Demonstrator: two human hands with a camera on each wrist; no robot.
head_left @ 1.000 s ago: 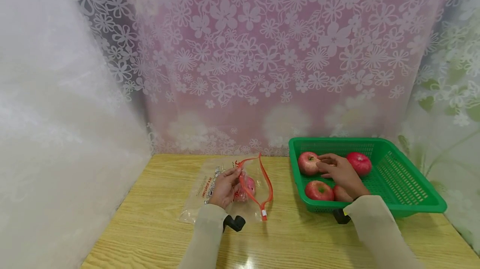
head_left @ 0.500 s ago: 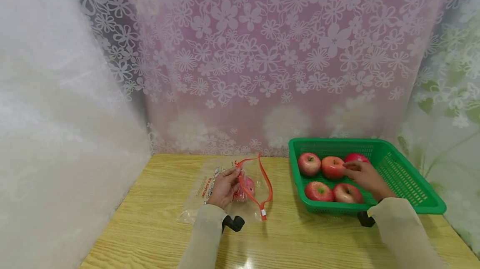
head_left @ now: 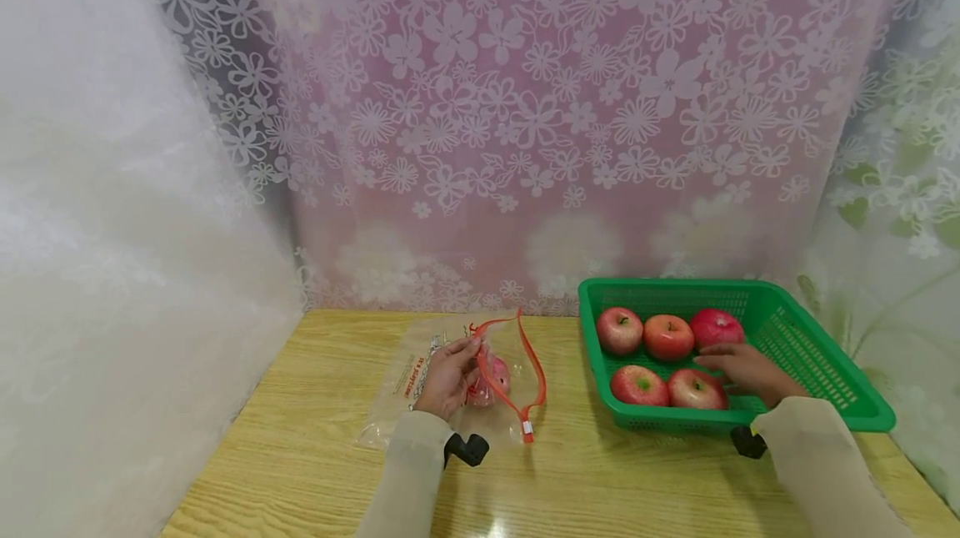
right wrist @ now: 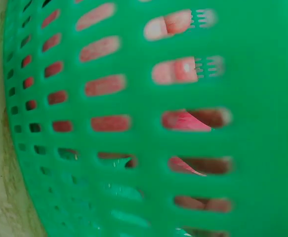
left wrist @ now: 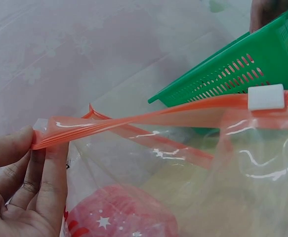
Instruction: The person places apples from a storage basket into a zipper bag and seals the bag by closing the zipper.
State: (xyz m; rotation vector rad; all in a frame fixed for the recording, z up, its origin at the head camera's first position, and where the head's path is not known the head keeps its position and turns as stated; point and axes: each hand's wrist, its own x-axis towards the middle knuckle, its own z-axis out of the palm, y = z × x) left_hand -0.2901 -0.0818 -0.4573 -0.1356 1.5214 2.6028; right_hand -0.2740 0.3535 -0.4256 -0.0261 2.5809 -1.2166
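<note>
My left hand [head_left: 447, 378] pinches the orange zip edge of a clear plastic zip bag [left wrist: 193, 185] between thumb and fingers. The bag's mouth gapes, and a white slider [left wrist: 266, 97] sits on its orange strip. Inside lies a round pinkish-red thing [left wrist: 121, 212], seen through the plastic. Over at the green basket [head_left: 832, 367], my right hand [head_left: 752, 373] reaches in over the rim with its fingers extended. They hover beside the front-right apple [head_left: 697, 389] and just below a bright magenta-pink round fruit [head_left: 717, 328]. In the right wrist view the basket's slotted wall hides most of the hand.
Further apples sit in the basket: a front-left apple [head_left: 639, 386], a back-left apple [head_left: 619, 331] and an orange-red apple [head_left: 668, 338]. Bag and basket rest on a wood-grain table [head_left: 570, 471]. A flowered curtain [head_left: 525, 146] hangs behind the table.
My right hand has left the orange-red apple, now in the back row, and moved right and slightly toward me. The left hand and bag have stayed put.
</note>
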